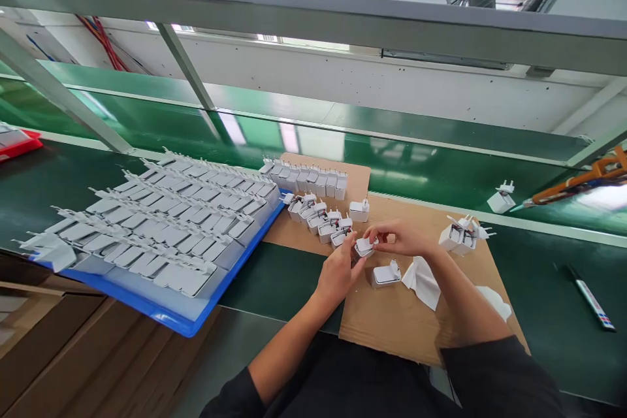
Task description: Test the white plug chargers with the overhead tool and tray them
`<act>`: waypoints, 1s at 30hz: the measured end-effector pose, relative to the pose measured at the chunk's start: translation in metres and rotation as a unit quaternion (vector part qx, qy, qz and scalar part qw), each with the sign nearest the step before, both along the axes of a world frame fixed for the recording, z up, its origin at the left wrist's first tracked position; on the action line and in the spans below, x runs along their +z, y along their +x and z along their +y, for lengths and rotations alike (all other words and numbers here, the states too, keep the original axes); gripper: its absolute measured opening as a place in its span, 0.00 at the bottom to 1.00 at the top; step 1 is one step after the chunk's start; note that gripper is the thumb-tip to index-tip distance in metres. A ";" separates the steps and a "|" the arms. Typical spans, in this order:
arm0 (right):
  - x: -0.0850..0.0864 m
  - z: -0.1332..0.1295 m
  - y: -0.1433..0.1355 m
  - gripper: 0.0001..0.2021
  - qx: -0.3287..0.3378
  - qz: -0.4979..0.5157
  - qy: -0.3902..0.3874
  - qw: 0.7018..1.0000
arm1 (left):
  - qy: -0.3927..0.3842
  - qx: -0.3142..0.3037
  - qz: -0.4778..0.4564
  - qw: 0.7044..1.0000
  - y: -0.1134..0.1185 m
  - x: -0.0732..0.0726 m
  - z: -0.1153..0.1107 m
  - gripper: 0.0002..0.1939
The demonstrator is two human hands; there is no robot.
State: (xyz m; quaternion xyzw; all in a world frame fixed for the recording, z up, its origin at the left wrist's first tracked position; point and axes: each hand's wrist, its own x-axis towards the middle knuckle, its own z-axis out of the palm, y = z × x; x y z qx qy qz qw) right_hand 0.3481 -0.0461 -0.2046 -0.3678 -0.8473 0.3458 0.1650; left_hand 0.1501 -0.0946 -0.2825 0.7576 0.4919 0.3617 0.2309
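Note:
Between my two hands is a white plug adapter (364, 247). My left hand (337, 269) grips its left side with thumb and fingers. The fingers of my right hand (400, 237) are closed at its upper right side, near the plug end. Just in front of my hands, one more adapter (386, 274) lies on the cardboard (377, 313). Beyond my left hand stands a slanting row of adapters with dark parts showing inside (316, 215). A single adapter (359, 210) stands behind my right hand, next to that row.
To the left, a blue tray (196, 320) carries many adapters in rows. Another row of adapters (308, 177) stands at the back. On the right are an adapter cluster (459, 236), crumpled white tissue (422, 282), a marker (592, 299) and an orange tool (582, 183). A shelf beam (313, 16) crosses above.

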 end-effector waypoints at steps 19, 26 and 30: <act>-0.008 -0.001 -0.003 0.09 0.048 -0.028 0.033 0.998 | 0.001 -0.053 -0.013 0.999 -0.006 0.004 0.006 0.11; 0.017 0.015 -0.016 0.16 -0.055 -0.076 0.047 0.994 | 0.067 -0.054 -0.030 0.996 -0.011 0.006 -0.001 0.09; 0.019 0.038 -0.047 0.16 -0.115 -0.148 0.053 0.981 | 0.072 0.052 -0.045 0.995 -0.027 0.005 0.000 0.07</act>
